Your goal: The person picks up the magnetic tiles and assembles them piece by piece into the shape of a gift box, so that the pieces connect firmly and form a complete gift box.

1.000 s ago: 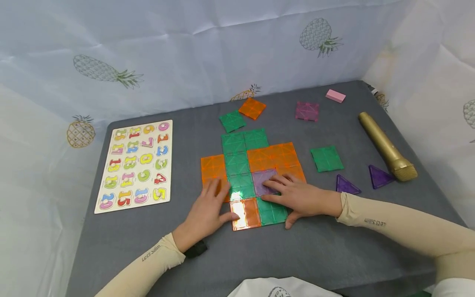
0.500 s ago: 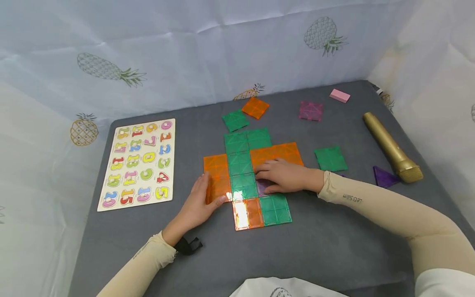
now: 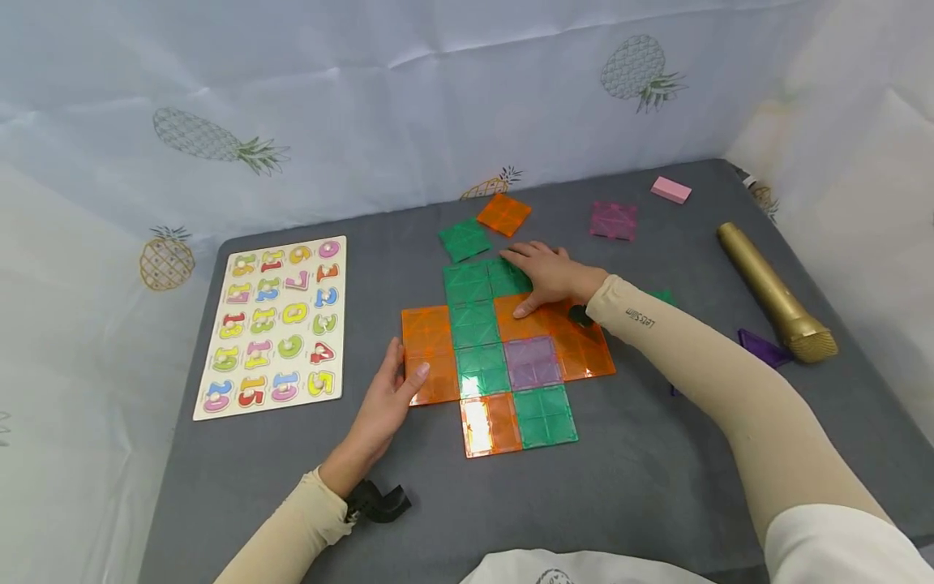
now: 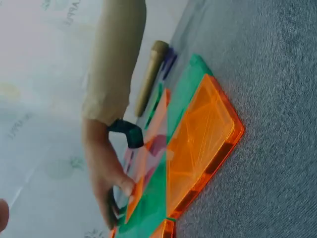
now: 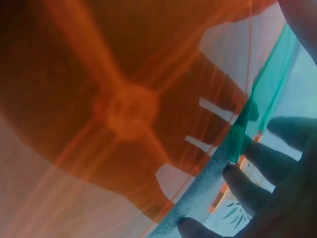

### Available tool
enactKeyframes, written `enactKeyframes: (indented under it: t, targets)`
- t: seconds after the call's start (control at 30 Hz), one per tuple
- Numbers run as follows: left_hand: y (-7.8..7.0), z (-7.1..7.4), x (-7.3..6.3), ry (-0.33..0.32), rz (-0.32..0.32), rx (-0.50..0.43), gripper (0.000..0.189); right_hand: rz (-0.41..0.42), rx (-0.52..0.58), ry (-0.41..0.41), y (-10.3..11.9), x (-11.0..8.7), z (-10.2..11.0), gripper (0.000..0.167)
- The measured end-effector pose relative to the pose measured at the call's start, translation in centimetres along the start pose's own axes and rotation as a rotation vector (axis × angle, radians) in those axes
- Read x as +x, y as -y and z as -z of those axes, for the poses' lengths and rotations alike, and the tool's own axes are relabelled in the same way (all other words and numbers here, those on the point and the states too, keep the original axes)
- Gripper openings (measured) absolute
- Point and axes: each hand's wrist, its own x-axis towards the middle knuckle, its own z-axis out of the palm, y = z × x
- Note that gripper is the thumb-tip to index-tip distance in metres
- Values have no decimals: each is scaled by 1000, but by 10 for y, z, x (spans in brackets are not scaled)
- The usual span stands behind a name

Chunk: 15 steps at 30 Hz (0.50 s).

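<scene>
Flat on the table lies a patchwork of translucent magnetic tiles: a column of green tiles (image 3: 474, 324), orange tiles (image 3: 429, 332) on both sides, and a purple tile (image 3: 533, 362) right of the column. My left hand (image 3: 375, 405) is at the left edge of the orange tiles, thumb over the lower left one, fingers extended along the side. Over the top right of the patchwork my right hand (image 3: 550, 276) spreads its fingers across a green tile, with the thumb on an orange tile (image 3: 514, 320). In the right wrist view, fingers (image 5: 252, 191) reach past a large orange tile (image 5: 131, 109).
A number puzzle board (image 3: 270, 324) lies at left. Behind the patchwork are a loose green tile (image 3: 464, 240) and orange tile (image 3: 504, 214). A magenta tile (image 3: 613, 221), pink block (image 3: 671, 191), gold microphone (image 3: 773, 292) and purple triangle (image 3: 762, 347) lie to the right.
My right hand has moved from the purple tile up to the top of the patchwork. My left hand has drawn back left from the orange tiles to their outer edge.
</scene>
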Motion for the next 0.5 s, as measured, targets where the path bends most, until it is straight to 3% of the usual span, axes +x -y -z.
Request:
enactKeyframes:
  t: [0.13,0.27,0.4,0.5]
  targets:
    - [-7,-5,-7,-29,-56,-29,84,-32,3,9,-2,1,3,120]
    - [-12,-13,-11,-28,-152,-11,85,-54,-15,10,-2,0,2,119]
    - [-14,-23,-14,-24,-228,74,85,-53,-5,3,-1,0,0,116]
    - [-14,-28,-16,-18,-242,164,85,-50,9,-7,0,0,-1,115]
